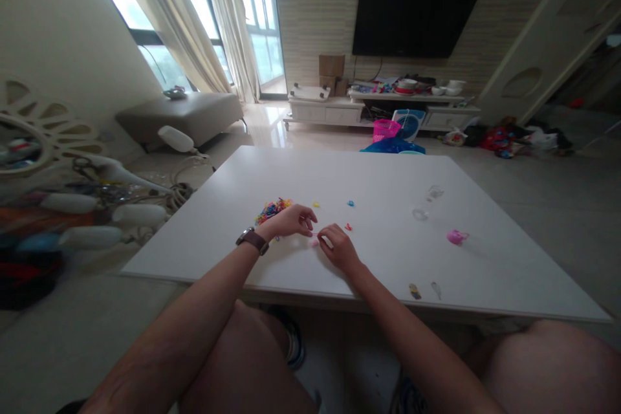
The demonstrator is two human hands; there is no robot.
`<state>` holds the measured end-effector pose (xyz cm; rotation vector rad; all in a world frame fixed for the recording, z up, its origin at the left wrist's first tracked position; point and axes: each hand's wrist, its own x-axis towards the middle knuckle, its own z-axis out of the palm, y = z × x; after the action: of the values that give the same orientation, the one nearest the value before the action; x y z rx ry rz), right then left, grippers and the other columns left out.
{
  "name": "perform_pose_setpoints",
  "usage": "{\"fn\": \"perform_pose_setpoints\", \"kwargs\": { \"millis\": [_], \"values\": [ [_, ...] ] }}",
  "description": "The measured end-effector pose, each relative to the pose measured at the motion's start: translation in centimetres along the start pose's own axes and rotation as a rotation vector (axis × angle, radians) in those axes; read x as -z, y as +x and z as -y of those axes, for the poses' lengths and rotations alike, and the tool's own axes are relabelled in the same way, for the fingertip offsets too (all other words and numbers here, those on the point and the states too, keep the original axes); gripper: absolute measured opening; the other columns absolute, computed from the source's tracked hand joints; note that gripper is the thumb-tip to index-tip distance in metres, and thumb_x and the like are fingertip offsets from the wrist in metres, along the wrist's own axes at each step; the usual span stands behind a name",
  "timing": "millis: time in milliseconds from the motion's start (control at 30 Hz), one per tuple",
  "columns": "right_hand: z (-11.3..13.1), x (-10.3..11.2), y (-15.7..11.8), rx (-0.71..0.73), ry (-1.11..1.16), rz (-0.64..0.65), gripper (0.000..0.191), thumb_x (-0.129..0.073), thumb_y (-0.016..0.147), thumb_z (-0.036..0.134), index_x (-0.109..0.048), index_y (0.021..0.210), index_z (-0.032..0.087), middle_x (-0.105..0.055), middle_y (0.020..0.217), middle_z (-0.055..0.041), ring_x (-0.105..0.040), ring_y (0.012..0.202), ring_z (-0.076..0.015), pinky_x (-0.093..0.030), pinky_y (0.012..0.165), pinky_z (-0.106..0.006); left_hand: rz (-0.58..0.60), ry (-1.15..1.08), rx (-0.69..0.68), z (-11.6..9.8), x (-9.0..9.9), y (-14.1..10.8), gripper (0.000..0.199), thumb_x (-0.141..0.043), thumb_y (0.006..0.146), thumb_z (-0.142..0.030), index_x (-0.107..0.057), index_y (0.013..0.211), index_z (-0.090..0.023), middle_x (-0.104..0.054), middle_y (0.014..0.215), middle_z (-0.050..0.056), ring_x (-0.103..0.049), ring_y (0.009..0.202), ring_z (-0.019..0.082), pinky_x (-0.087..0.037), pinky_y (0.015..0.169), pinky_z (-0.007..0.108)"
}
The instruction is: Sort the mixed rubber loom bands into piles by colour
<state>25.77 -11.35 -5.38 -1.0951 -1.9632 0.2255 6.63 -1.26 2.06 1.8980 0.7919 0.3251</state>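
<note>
Over the middle of the white table, my left hand and my right hand meet nearly fingertip to fingertip. Both pinch a thin pink rubber band, small and partly hidden by the fingers. Just below lies a pinkish piece on the tabletop, too blurred to name. A pile of small multicoloured bands sits behind and left of my left hand. Small separate clusters lie beyond the hands: yellow, blue and red.
On the table's right are a pink object, a clear ring and a clear piece. Near the front edge lie a yellow figure charm and a small metallic clip. White lamp heads stand left of the table.
</note>
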Motion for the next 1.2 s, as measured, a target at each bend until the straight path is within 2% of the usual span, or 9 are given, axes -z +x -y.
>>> {"fn": "perform_pose_setpoints", "kwargs": {
  "millis": [167, 267, 400, 467, 667, 767, 900, 1033, 1200],
  "values": [
    [0.1, 0.0, 0.2, -0.039, -0.016, 0.057, 0.011, -0.056, 0.092, 0.013, -0.059, 0.088, 0.022, -0.065, 0.096, -0.0059, -0.056, 0.093, -0.0219, -0.048, 0.084, -0.036, -0.094, 0.073, 0.002, 0.8, 1.6, -0.7, 0.037, -0.083, 0.061, -0.027, -0.071, 0.093, -0.013, -0.073, 0.077, 0.006, -0.066, 0.066, 0.015, -0.049, 0.06, 0.023],
    [0.3, 0.0, 0.3, -0.046, -0.025, 0.122, 0.011, -0.059, 0.09, 0.011, -0.058, 0.087, 0.022, -0.065, 0.099, -0.0056, -0.056, 0.095, -0.021, -0.047, 0.086, -0.035, -0.228, 0.101, 0.031, 1.7, 3.4, -1.7, 0.032, -0.077, 0.065, -0.03, -0.071, 0.092, -0.014, -0.072, 0.075, 0.005, -0.065, 0.066, 0.016, -0.049, 0.06, 0.024],
    [0.5, 0.1, 0.3, -0.06, -0.062, 0.165, 0.011, -0.062, 0.088, 0.012, -0.059, 0.084, 0.021, -0.063, 0.09, -0.0046, -0.056, 0.092, -0.0208, -0.045, 0.084, -0.034, -0.442, 0.274, 0.108, 2.8, 5.3, -3.1, 0.026, -0.07, 0.067, -0.032, -0.074, 0.086, -0.014, -0.071, 0.077, 0.004, -0.063, 0.068, 0.016, -0.048, 0.063, 0.025],
    [0.5, 0.2, 0.3, -0.065, -0.066, 0.169, 0.012, -0.062, 0.088, 0.012, -0.059, 0.082, 0.021, -0.063, 0.089, -0.0045, -0.055, 0.091, -0.0205, -0.045, 0.083, -0.034, -0.489, 0.368, 0.163, 3.2, 5.8, -3.7, 0.027, -0.067, 0.066, -0.031, -0.075, 0.086, -0.015, -0.071, 0.077, 0.004, -0.062, 0.067, 0.016, -0.046, 0.062, 0.025],
    [0.5, 0.2, 0.3, -0.062, -0.053, 0.162, 0.013, -0.063, 0.086, 0.011, -0.06, 0.08, 0.022, -0.062, 0.089, -0.0045, -0.055, 0.089, -0.0209, -0.045, 0.081, -0.034, -0.417, 0.427, 0.273, 4.4, 5.7, -4.3, 0.025, -0.065, 0.064, -0.031, -0.076, 0.078, -0.014, -0.071, 0.073, 0.004, -0.06, 0.066, 0.017, -0.043, 0.061, 0.025],
    [0.3, 0.2, 0.2, -0.064, -0.025, 0.115, 0.012, -0.062, 0.085, 0.011, -0.061, 0.087, 0.023, -0.062, 0.094, -0.0053, -0.056, 0.092, -0.0218, -0.046, 0.083, -0.035, -0.353, 0.418, 0.333, 4.7, 5.6, -4.3, 0.025, -0.063, 0.066, -0.032, -0.077, 0.075, -0.014, -0.07, 0.067, 0.004, -0.058, 0.061, 0.016, -0.04, 0.058, 0.025],
    [-0.1, 0.0, 0.1, -0.082, -0.002, 0.048, 0.015, -0.061, 0.085, 0.012, -0.062, 0.096, 0.023, -0.061, 0.098, -0.0059, -0.057, 0.096, -0.0231, -0.047, 0.086, -0.037, -0.271, 0.426, 0.408, 5.0, 5.2, -4.1, 0.023, -0.067, 0.062, -0.032, -0.078, 0.074, -0.015, -0.066, 0.06, 0.002, -0.054, 0.057, 0.014, -0.038, 0.055, 0.025],
    [-0.2, 0.0, 0.1, -0.094, 0.013, 0.027, 0.017, -0.059, 0.085, 0.012, -0.061, 0.096, 0.023, -0.06, 0.098, -0.0056, -0.057, 0.097, -0.0233, -0.047, 0.087, -0.037, -0.286, 0.431, 0.42, 5.0, 4.9, -3.9, 0.016, -0.065, 0.06, -0.026, -0.076, 0.067, -0.016, -0.064, 0.057, 0.001, -0.054, 0.056, 0.014, -0.036, 0.053, 0.024],
    [-0.4, 0.0, 0.1, -0.111, 0.031, 0.001, 0.016, -0.059, 0.083, 0.011, -0.061, 0.094, 0.023, -0.059, 0.097, -0.0054, -0.057, 0.097, -0.0235, -0.047, 0.087, -0.037, -0.302, 0.412, 0.407, 4.3, 5.2, -4.3, 0.017, -0.061, 0.063, -0.024, -0.075, 0.067, -0.014, -0.065, 0.057, 0.003, -0.054, 0.055, 0.015, -0.037, 0.053, 0.024]
  ]
}}
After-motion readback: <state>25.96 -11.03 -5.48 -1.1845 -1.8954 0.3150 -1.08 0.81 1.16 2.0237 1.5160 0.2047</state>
